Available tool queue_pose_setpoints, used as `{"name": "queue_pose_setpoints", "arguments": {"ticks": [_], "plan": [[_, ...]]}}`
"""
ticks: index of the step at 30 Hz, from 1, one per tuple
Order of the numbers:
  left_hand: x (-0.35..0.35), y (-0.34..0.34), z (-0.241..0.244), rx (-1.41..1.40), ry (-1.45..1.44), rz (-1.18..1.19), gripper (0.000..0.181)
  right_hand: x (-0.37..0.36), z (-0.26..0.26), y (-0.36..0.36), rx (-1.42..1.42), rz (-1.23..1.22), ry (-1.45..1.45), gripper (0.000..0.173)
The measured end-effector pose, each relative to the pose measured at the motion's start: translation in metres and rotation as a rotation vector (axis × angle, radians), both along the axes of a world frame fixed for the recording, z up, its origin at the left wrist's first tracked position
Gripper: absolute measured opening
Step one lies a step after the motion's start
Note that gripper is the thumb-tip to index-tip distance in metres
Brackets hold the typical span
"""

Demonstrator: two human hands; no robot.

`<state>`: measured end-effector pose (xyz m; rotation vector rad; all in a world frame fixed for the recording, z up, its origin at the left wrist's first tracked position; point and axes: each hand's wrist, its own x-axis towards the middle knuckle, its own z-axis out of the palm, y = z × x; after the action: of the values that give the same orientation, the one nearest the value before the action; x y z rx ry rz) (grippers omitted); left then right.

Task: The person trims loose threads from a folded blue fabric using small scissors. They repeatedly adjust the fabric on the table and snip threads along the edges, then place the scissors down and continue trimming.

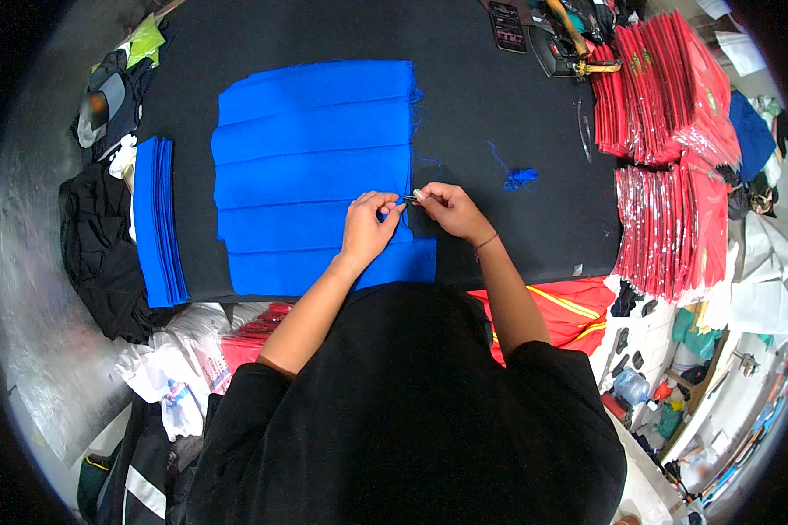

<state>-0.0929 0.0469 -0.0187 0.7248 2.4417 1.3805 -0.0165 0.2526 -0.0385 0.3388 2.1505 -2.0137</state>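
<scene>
Overlapping blue fabric pieces (308, 154) lie on the black-covered table, with loose threads along their right edge. My left hand (373, 220) pinches that edge between thumb and fingers. Just to its right, my right hand (452, 207) holds a small dark tool, perhaps thread snips or tweezers, whose tip meets the fabric edge. Its exact kind is hidden by my fingers. A tangle of blue thread (521, 178) rests on the table to the right of my right hand.
A folded blue fabric stack (161, 223) stands at the table's left edge. Red garments in clear plastic (673, 223) are stacked at the right. A clothes iron (551, 52) and a phone (507, 26) lie at the far right. Red fabric (571, 308) hangs by the near edge.
</scene>
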Motion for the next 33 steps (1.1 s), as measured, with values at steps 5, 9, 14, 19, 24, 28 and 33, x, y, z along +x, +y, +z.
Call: {"name": "queue_pose_setpoints", "arguments": {"ticks": [5, 9, 14, 19, 24, 28, 33], "plan": [[0.0, 0.0, 0.0, -0.007, 0.025, -0.012, 0.017, 0.0, -0.001, 0.001, -0.002, 0.002, -0.024, 0.019], [0.0, 0.001, 0.001, -0.006, 0.031, -0.013, 0.015, -0.001, -0.002, -0.001, -0.006, 0.004, 0.02, 0.016], [0.0, 0.002, 0.001, -0.008, 0.027, -0.014, 0.014, -0.002, -0.013, -0.005, 0.026, -0.01, 0.133, 0.014], [-0.001, 0.0, -0.002, -0.011, 0.029, -0.019, 0.017, 0.002, -0.004, -0.009, 0.048, -0.056, 0.089, 0.012], [-0.009, -0.001, -0.003, 0.072, -0.001, -0.097, 0.018, 0.006, -0.012, -0.037, 0.052, -0.175, -0.028, 0.028], [-0.037, 0.002, 0.0, 0.138, -0.052, -0.196, 0.029, 0.003, -0.025, -0.044, 0.047, -0.287, 0.015, 0.029], [-0.084, 0.016, 0.016, -0.187, 0.159, -0.628, 0.017, 0.003, -0.012, -0.05, 0.014, -0.34, -0.026, 0.028]]}}
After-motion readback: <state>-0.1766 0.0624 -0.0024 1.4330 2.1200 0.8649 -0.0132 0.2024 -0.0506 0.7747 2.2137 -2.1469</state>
